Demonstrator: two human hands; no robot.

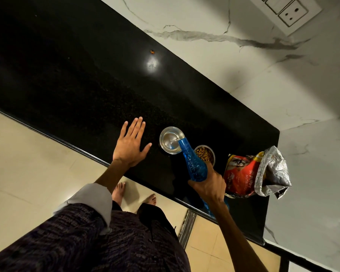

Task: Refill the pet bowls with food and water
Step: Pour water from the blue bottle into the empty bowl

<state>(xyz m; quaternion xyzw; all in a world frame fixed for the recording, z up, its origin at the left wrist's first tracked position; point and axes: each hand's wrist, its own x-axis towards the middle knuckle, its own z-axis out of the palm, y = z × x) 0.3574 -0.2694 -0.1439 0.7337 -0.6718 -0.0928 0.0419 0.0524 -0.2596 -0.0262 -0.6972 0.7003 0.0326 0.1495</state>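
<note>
Water is the step in hand: the right hand (208,186) is wrapped around the fat base of a blue bottle (192,163), tipping it so that the open mouth sits just over the near rim of the steel water bowl (170,140); a thin clear stream appears to run from the mouth into the bowl, which holds only a shallow pool so far, the bright bottom showing through. The left hand (131,145) lies flat on the black counter (77,79) just beside that bowl, fingers spread and grasping nothing; it touches the stone, not the bowl. Food looks already dealt with; the second steel bowl (205,155), close beside the first and partly hidden behind the bottle, is heaped with brown kibble, and the red puppy-food bag (241,177) lies on its side near the counter's end, its silver mouth (273,171) crumpled open. One stray kibble-like speck (152,52) lies well apart, further up the counter.

By my reckoning the task is in its last stretch; what remains is to bring the water to a sensible level. The next move calls for a steady tilt, the bottle mouth kept inside the rim since it hangs near the edge and a small drift toward the person would wet the counter; then the bottle must be righted before the bowl brims. Whether a cap is at hand I cannot tell; none shows.
</note>
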